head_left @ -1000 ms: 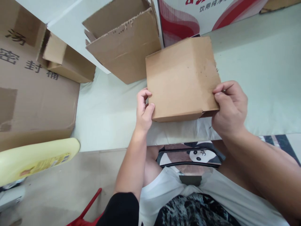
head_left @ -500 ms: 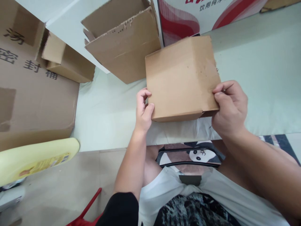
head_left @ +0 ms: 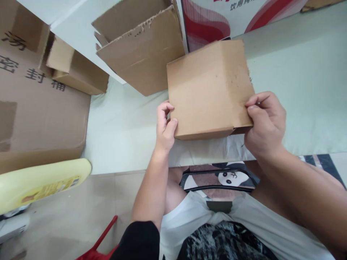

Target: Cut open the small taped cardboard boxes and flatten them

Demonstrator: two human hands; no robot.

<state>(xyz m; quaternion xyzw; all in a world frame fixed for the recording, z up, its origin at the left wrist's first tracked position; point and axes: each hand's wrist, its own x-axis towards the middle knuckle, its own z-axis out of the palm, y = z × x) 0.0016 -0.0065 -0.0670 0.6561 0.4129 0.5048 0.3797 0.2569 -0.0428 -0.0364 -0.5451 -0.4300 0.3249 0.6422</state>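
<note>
A plain brown cardboard box (head_left: 199,94) lies tilted before me on a pale cloth-covered surface (head_left: 121,130). My left hand (head_left: 166,124) grips its left edge near the lower corner, thumb on the front and fingers curled at the side. On the right, my right hand (head_left: 264,121) pinches the edge of the box's flap (head_left: 237,86) between thumb and fingers. That flap's outer edge looks torn and rough. The underside of the box and what may be inside are hidden.
An open cardboard box (head_left: 143,54) stands just behind on the left. A white and red carton (head_left: 211,21) is at the back. Far left are a large printed carton (head_left: 48,112), a smaller box (head_left: 81,72) and a pale yellow plastic object (head_left: 46,180). Below is something red (head_left: 103,234).
Both hands keep their hold on the box, which stays almost in the same place. The view has shifted very slightly.
</note>
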